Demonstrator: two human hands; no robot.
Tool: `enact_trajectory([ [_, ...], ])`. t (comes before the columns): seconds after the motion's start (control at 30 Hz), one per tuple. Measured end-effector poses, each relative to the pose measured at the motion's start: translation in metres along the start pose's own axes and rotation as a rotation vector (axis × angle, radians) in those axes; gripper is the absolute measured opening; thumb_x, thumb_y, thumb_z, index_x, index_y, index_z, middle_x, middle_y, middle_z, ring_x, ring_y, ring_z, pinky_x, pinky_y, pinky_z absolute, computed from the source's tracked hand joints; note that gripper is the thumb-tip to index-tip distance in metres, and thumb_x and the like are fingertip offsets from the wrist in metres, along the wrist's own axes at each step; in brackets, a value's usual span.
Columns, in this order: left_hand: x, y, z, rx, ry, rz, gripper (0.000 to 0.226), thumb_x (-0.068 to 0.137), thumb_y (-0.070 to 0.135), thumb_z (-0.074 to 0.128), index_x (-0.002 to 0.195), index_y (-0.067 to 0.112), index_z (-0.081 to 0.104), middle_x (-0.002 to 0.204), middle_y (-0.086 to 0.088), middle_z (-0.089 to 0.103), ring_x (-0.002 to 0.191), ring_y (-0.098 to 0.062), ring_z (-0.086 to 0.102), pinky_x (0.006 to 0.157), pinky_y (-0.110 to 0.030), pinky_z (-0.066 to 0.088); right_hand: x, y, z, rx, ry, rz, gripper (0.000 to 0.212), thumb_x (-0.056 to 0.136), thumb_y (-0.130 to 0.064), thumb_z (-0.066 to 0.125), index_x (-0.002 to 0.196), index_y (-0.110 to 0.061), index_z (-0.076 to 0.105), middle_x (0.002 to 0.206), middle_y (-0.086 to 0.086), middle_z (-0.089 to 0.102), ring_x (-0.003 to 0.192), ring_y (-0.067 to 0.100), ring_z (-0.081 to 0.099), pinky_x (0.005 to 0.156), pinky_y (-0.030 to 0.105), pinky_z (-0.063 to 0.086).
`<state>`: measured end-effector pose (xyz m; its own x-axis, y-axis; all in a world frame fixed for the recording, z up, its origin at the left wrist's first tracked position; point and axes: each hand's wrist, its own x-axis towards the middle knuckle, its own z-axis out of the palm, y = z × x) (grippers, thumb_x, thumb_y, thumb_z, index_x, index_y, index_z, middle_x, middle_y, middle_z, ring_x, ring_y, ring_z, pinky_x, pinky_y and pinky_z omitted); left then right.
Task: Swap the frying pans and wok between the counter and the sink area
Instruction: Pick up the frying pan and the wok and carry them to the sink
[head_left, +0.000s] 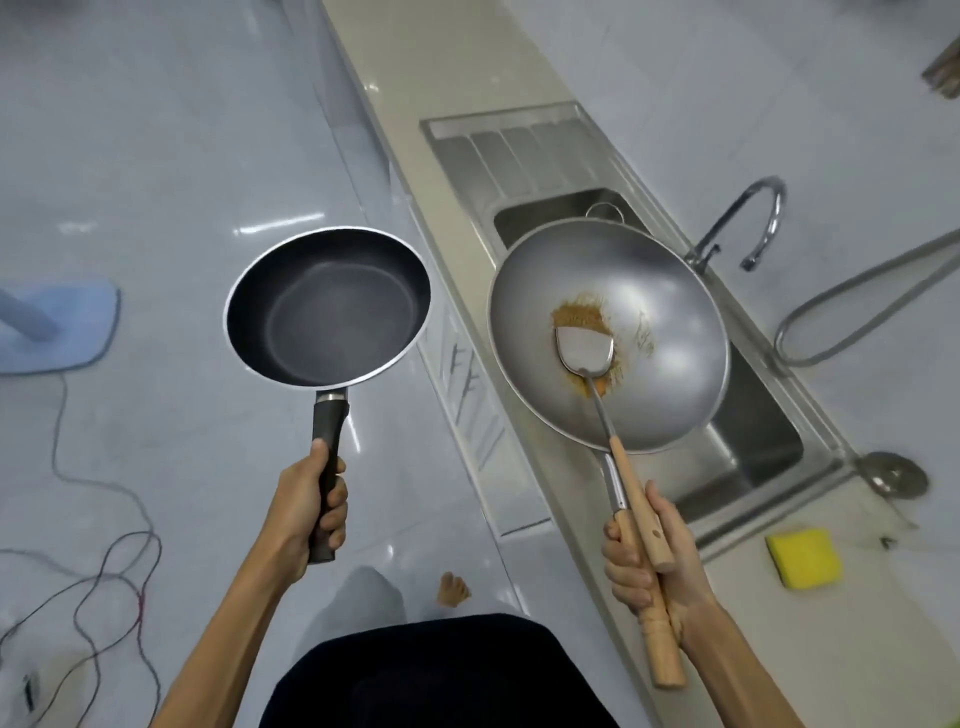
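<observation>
Our left hand (311, 512) is wrapped tight around the black handle of a dark non-stick frying pan (327, 306), held level over the floor (156, 156) at about 10 o'clock from our body. Our right hand (649, 561) is clenched on two wooden handles at once: that of the steel wok (623, 312) and that of a metal spatula (584, 345), whose blade lies inside the wok on a patch of brown residue (576, 314). The wok hangs at about 1 o'clock, above the steel sink (748, 441) and partly over the front edge of the surface (467, 52).

Around them, the sink's ribbed draining board (519, 150) lies at 12 o'clock beyond the wok, and the curved faucet (748, 218) rises just past the wok's far rim at 2 o'clock. A grey hose (857, 306) loops at 3 o'clock. A metal ladle (891, 475) rests by the basin's near corner, with a yellow sponge (805, 557) on the surface just nearer us. On the floor at 9 o'clock sits a blue mop head (67, 327), and loose cables (104, 545) trail at 8 o'clock.

Both forearms reach forward, bare, wrists straight, thumbs on top of the handles.
</observation>
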<state>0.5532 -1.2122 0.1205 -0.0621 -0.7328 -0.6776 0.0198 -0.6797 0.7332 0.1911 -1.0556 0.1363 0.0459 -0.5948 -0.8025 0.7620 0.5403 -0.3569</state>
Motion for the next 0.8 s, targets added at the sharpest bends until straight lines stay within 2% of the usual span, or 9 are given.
enact_trajectory([
  [0.27,0.131,0.126,-0.023,0.036,-0.049,0.011,0.046,0.104,0.054,0.038,0.090,0.012,0.052,0.052,0.001,0.042,0.037,-0.015,0.032,0.035,-0.023,0.033,0.103,-0.071,0.108,0.052,-0.028,-0.044,0.065,0.082,-0.068,0.064,0.075,-0.004,0.053,0.048,0.005,0.041,0.027,0.015,0.039,0.028,0.021,0.035],
  [0.53,0.264,0.267,-0.090,0.209,-0.131,0.011,0.047,0.103,0.054,0.038,0.089,0.012,0.052,0.053,0.000,0.042,0.037,-0.015,0.032,0.037,-0.025,0.033,0.210,-0.104,0.247,0.179,0.024,-0.125,0.065,0.079,-0.068,0.067,0.074,-0.005,0.055,0.049,0.004,0.043,0.029,0.013,0.039,0.029,0.020,0.033],
  [0.67,0.317,0.332,-0.104,0.279,-0.164,0.006,0.045,0.104,0.053,0.038,0.089,0.012,0.051,0.052,0.001,0.042,0.037,-0.014,0.033,0.037,-0.024,0.033,0.251,-0.119,0.302,0.228,0.036,-0.153,0.063,0.076,-0.069,0.067,0.073,-0.006,0.056,0.050,0.002,0.042,0.030,0.011,0.038,0.029,0.020,0.031],
  [0.8,0.369,0.379,-0.105,0.301,-0.214,0.026,0.044,0.103,0.053,0.039,0.090,0.013,0.052,0.053,0.002,0.042,0.038,-0.014,0.033,0.038,-0.024,0.032,0.289,-0.142,0.341,0.282,0.039,-0.191,0.062,0.069,-0.066,0.076,0.072,-0.007,0.057,0.050,0.002,0.044,0.031,0.011,0.039,0.029,0.021,0.033],
])
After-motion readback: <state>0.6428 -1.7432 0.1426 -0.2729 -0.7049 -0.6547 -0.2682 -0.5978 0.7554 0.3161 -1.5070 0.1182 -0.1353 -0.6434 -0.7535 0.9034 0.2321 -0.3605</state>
